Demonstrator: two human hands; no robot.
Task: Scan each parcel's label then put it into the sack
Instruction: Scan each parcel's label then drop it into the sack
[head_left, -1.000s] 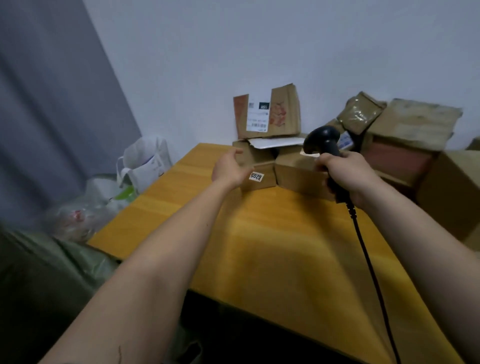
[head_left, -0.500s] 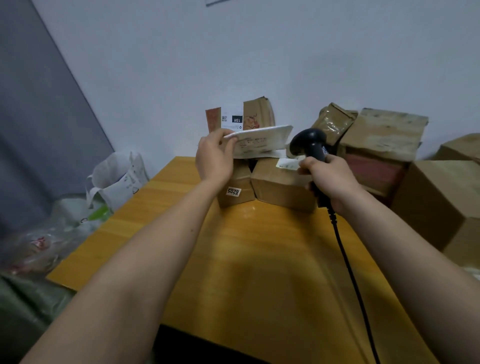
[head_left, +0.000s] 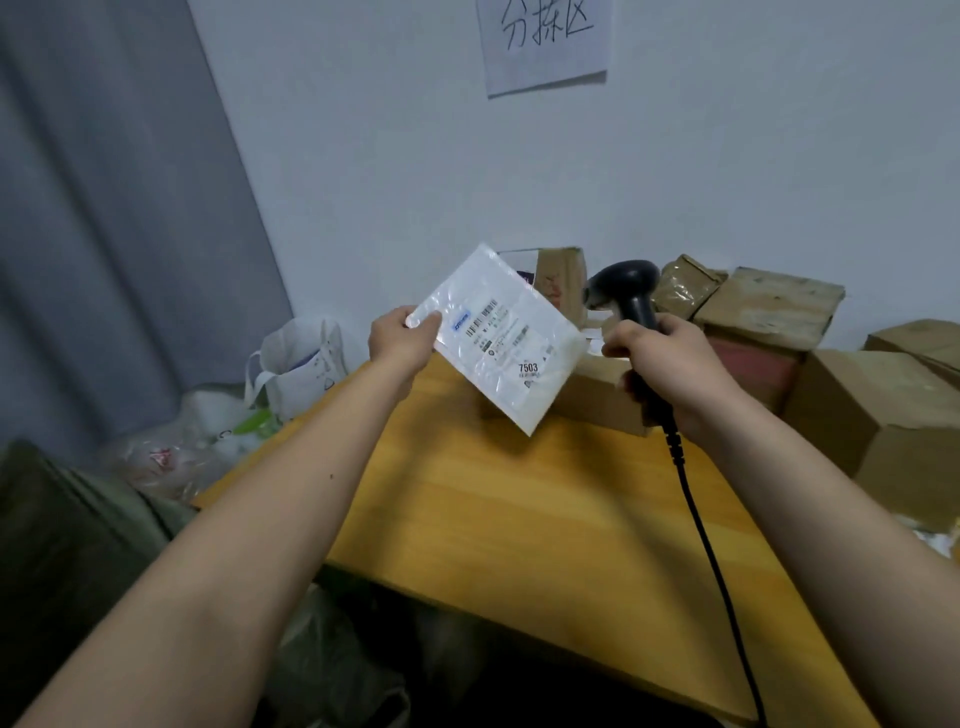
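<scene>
While the left hand (head_left: 402, 340) pinches the flat white plastic mailer (head_left: 501, 335), the right hand (head_left: 670, 364) grips the black handheld scanner (head_left: 626, 291); scan pending, brown cardboard boxes (head_left: 769, 306) remain.

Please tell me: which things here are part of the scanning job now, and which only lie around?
Part of the job:
white flat parcel, pinched by the left hand
black scanner, gripped by the right hand
cardboard boxes waiting on the table

Only lying around:
white carrier bag
paper sign on the wall

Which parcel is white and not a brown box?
The flat white parcel, held up by the left hand at one corner. All the others by the wall are brown cardboard boxes.
</scene>
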